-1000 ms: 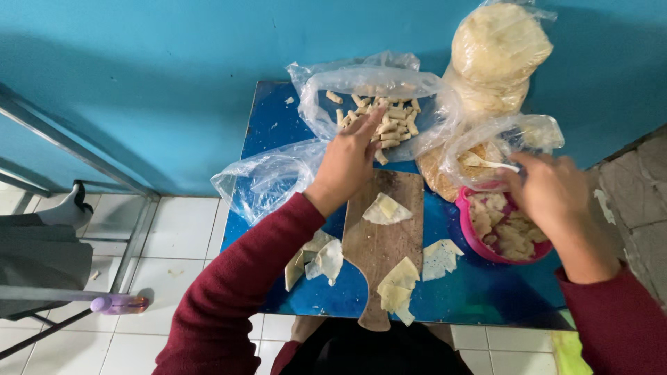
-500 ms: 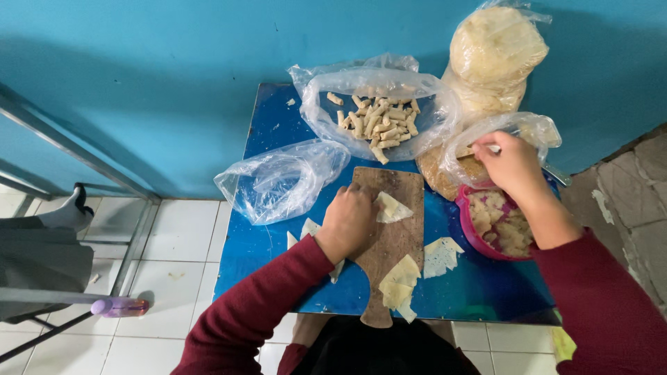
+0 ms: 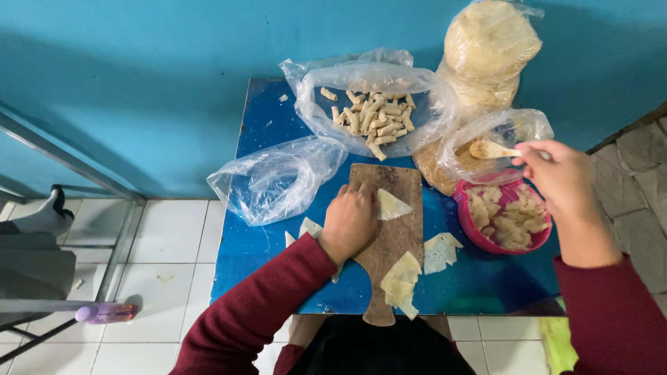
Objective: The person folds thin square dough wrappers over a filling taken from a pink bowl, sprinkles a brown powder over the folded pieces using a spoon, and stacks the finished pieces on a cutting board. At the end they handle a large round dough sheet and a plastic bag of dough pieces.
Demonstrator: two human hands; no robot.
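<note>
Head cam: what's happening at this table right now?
A person in dark red sleeves works at a small blue table. The left hand presses down on a wooden cutting board beside a triangular dough wrapper. The right hand holds a wooden spoon above a pink bowl of filling. A clear bag of finished rolls sits behind the board.

Left hand (image 3: 349,221) presses flat on the wooden board (image 3: 386,236), touching a triangular wrapper (image 3: 390,204). Right hand (image 3: 564,175) holds a spoon (image 3: 490,149) above the pink bowl (image 3: 469,229) of filling. At the far side, a clear bag (image 3: 424,121) holds finished rolls (image 3: 374,115).
</note>
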